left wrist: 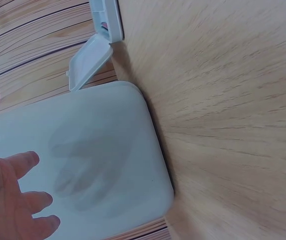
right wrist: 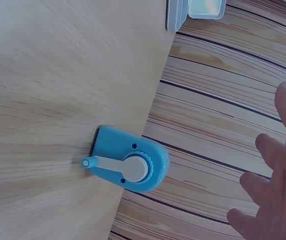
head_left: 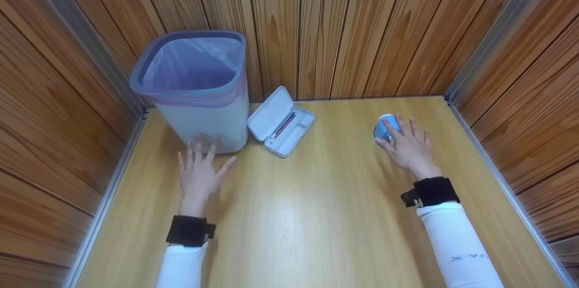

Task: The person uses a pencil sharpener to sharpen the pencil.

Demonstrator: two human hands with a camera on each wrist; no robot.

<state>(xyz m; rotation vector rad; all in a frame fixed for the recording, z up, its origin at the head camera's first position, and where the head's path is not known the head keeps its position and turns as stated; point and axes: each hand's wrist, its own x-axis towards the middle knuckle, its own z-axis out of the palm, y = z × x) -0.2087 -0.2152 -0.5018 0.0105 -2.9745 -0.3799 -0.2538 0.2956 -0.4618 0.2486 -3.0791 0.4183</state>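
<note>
A blue hand-crank pencil sharpener (head_left: 382, 129) stands at the back right of the table, its white crank arm (right wrist: 110, 164) facing the right wrist camera. Over it in the head view hovers my right hand (head_left: 409, 150), fingers spread, holding nothing; the right wrist view shows a gap between fingers and sharpener. My left hand (head_left: 199, 179), also spread and holding nothing, is in front of the pale bin (head_left: 203, 123), whose side carries its faint reflection. Between bin and sharpener a light grey pencil case (head_left: 296, 136) lies with its lid raised. Slim dark red pencils (head_left: 284, 127) rest inside.
The bin has a grey-blue rim (head_left: 190, 92) and a clear liner bag (head_left: 163, 64). Wood-plank walls (head_left: 316, 30) enclose the table (head_left: 289, 215) at the back and both sides, with metal strips (head_left: 502, 179) along the side edges.
</note>
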